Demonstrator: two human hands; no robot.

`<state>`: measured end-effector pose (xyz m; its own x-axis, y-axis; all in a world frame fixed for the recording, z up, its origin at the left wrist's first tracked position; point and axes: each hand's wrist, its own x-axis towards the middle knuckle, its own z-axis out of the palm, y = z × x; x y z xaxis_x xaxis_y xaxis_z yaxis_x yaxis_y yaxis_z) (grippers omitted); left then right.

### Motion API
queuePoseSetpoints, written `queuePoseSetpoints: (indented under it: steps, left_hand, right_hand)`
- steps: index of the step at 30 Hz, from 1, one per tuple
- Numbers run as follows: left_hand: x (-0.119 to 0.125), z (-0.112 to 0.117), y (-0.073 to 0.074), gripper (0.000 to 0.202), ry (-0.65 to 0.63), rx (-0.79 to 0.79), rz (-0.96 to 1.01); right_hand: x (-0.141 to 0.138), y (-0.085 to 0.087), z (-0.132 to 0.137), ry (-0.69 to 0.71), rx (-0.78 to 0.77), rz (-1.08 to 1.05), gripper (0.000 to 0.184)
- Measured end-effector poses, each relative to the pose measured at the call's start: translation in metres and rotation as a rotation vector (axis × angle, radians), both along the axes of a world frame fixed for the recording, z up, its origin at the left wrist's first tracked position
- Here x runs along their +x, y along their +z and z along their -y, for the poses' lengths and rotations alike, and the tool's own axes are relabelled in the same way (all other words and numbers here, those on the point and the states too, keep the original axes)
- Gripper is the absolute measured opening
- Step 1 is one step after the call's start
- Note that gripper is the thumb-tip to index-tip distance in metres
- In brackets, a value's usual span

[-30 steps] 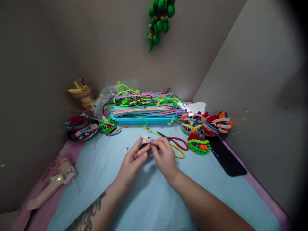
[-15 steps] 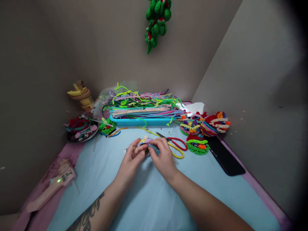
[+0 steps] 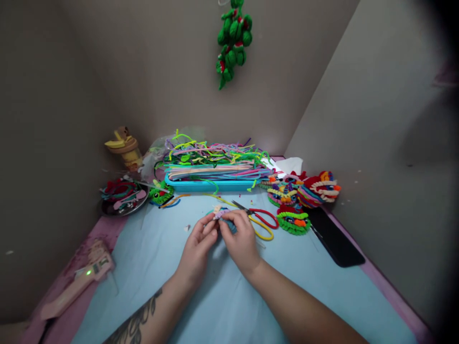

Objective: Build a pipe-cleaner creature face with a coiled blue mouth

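Between my fingers is a small pipe-cleaner figure (image 3: 221, 214) in lilac, cream and blue, partly covered by both hands. My left hand (image 3: 201, 237) pinches it from the left side. From the right, my right hand (image 3: 241, 234) grips it with thumb and bent fingers. Just beyond my right hand lie scissors (image 3: 267, 218) with one red and one yellow handle, blades pointing away to the left. A yellow pipe cleaner (image 3: 219, 196) lies on the blue cloth behind the figure.
A blue tray (image 3: 211, 186) heaped with pipe cleaners stands at the back. Finished colourful figures (image 3: 293, 220) and a black phone (image 3: 339, 241) lie right. At left are a metal bowl (image 3: 125, 210), a green figure (image 3: 161, 192) and a pink glue gun (image 3: 81, 282) with its light on.
Both hands still hold the figure, which has turned a little, showing the lilac part nearer my left fingertips. The camera has tilted slightly upward.
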<state>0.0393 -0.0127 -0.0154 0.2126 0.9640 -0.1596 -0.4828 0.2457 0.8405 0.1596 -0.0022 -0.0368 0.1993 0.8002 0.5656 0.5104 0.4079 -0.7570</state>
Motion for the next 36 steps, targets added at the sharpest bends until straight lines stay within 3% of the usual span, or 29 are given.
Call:
queuePoseSetpoints:
  steps: [5, 9, 13, 17, 20, 23, 28, 32, 36]
  left_hand:
    - [-0.002, -0.005, 0.004, 0.031, 0.073, -0.033, 0.123]
    - [-0.01, -0.015, 0.006, 0.02, 0.214, -0.145, 0.297]
    - [-0.017, -0.026, 0.006, 0.018, 0.331, -0.234, 0.39]
    - [-0.022, -0.031, 0.005, 0.03, 0.314, -0.179, 0.386]
    - [-0.023, -0.031, 0.004, 0.031, 0.281, -0.147, 0.365]
    - [-0.022, -0.03, 0.003, 0.028, 0.271, -0.123, 0.329]
    - [-0.017, -0.029, -0.002, 0.041, 0.302, 0.019, 0.155]
    - [-0.015, -0.029, -0.007, 0.041, 0.326, 0.041, 0.081]
    - [-0.018, -0.031, -0.009, 0.042, 0.353, 0.029, 0.095]
  right_hand:
    - [-0.005, 0.001, 0.004, 0.058, 0.042, 0.067, 0.024]
    - [-0.009, 0.003, 0.011, 0.114, 0.059, 0.07, 0.033]
    - [-0.009, 0.002, 0.012, 0.156, -0.007, 0.006, 0.032]
    - [-0.005, 0.007, 0.01, 0.156, -0.088, -0.124, 0.021]
    - [-0.003, 0.011, 0.009, 0.203, -0.123, -0.252, 0.012]
    - [-0.002, 0.013, 0.007, 0.342, -0.212, -0.536, 0.003]
    - [-0.002, 0.017, 0.003, 0.472, -0.431, -1.127, 0.021]
    - [0.001, 0.018, -0.001, 0.433, -0.446, -1.282, 0.025]
    - [0.002, 0.012, -0.003, 0.426, -0.486, -1.274, 0.026]
